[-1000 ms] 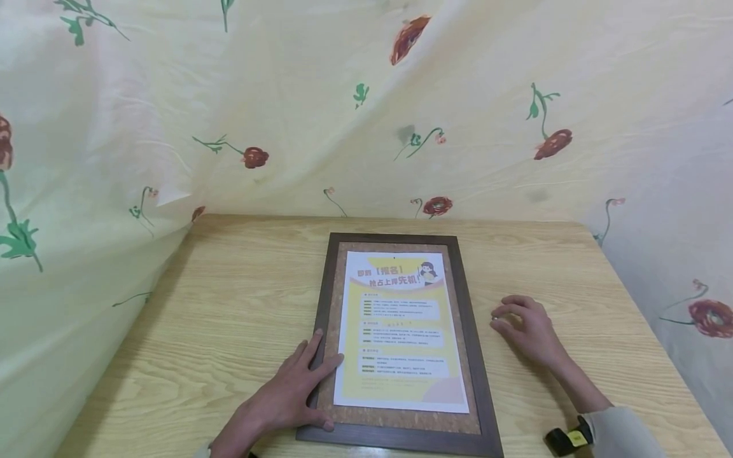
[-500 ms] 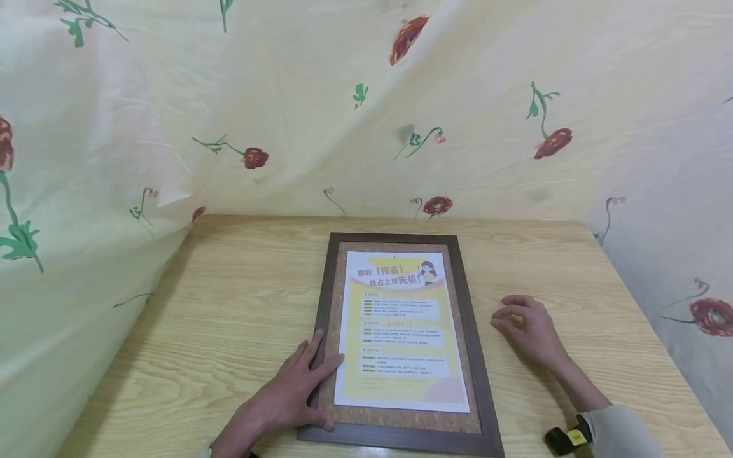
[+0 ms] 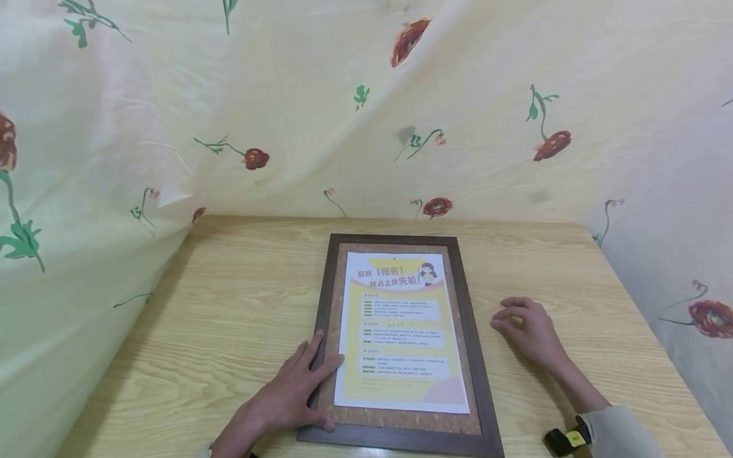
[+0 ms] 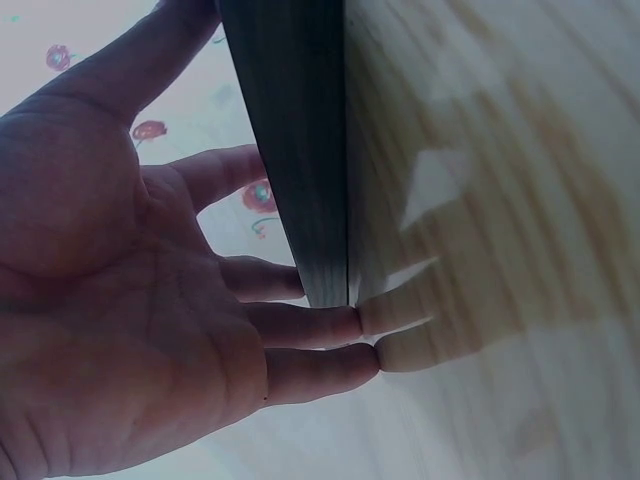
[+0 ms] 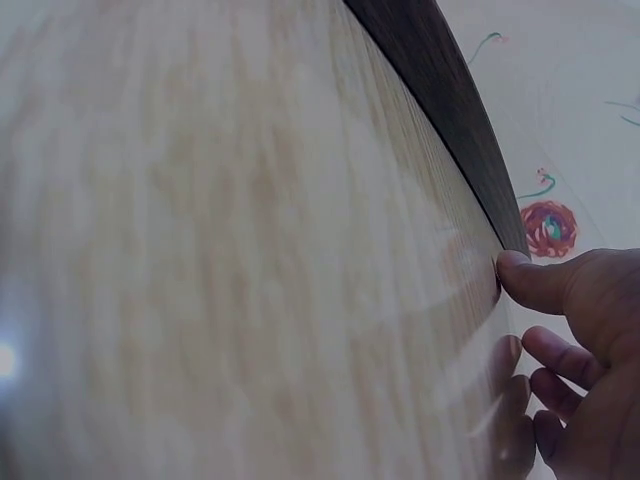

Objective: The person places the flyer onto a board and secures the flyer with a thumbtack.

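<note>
Framed corkboard (image 3: 474, 356) lies flat near the middle of the wood-grain tabletop (image 3: 246, 299), its lower right corner just reaching the bottom edge of the head view. On it lies a yellow-and-white poster (image 3: 401, 394); the large heading is clear, but the small lines are too fine to read. In both wrist views only a dark strip of the frame shows.

The left hand (image 3: 286, 394) rests at the lower left of the frame, digits spread well apart and fairly straight. One finger crosses the rim to the poster's left edge; whether it presses there, I cannot tell. The left wrist view cuts off the thumb, hides one fingertip behind the frame, and shows two others touching the tabletop.

The right hand (image 3: 529, 334) is beside the frame, apart from it, fingers loosely bent, with a gap below the thumb in the right wrist view, where the hand is partly cropped. A black-and-yellow device (image 3: 567, 439) and pale sleeve (image 3: 624, 436) cover that wrist; flowered cloth (image 3: 321, 108) hangs behind.
</note>
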A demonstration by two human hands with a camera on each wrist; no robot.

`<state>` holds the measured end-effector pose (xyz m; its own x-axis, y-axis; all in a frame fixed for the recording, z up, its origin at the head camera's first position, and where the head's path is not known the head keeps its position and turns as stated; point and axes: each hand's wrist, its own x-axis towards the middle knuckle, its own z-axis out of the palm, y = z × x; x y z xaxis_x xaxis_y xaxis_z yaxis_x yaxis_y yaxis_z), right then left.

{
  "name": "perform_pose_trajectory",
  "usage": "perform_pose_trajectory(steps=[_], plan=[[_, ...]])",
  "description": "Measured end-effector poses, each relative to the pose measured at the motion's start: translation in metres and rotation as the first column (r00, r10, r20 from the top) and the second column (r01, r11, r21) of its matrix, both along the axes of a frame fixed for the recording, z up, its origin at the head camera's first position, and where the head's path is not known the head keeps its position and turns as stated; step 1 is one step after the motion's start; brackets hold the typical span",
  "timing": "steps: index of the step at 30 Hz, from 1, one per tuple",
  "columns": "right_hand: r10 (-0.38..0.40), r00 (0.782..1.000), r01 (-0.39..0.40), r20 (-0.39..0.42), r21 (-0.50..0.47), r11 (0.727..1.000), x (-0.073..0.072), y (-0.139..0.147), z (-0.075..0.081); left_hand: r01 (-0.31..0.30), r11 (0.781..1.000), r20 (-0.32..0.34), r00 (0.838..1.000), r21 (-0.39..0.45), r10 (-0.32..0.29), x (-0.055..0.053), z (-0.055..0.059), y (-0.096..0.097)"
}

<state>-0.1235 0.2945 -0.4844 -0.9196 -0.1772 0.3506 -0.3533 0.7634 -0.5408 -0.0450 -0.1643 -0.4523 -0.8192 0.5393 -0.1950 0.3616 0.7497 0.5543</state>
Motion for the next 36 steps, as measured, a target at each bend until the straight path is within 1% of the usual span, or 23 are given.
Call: perform_pose_trajectory(steps=[9,15,23,31,36], plan=[[-0.020,0.998,0.019,0.058,0.011,1.000,0.001,0.002,0.003,0.001,1.000,-0.004,1.000,-0.009,-0.001,0.000,0.000,0.000],[-0.017,0.999,0.015,0.036,0.040,0.999,0.000,0.001,0.012,0.000,1.000,-0.010,1.000,-0.015,0.000,0.001,0.000,0.000],[-0.004,0.999,0.003,0.034,0.025,1.000,0.000,-0.001,0.024,-0.001,1.000,-0.015,1.000,-0.019,0.000,0.001,0.000,0.001],[0.022,0.999,-0.023,0.033,0.020,1.000,-0.006,-0.004,0.039,0.001,1.000,-0.022,1.000,-0.008,-0.001,0.001,0.000,0.001],[0.046,0.999,-0.046,0.013,0.013,0.999,-0.012,-0.007,0.049,-0.003,1.000,-0.015,1.000,-0.006,0.003,0.000,-0.001,0.001]])
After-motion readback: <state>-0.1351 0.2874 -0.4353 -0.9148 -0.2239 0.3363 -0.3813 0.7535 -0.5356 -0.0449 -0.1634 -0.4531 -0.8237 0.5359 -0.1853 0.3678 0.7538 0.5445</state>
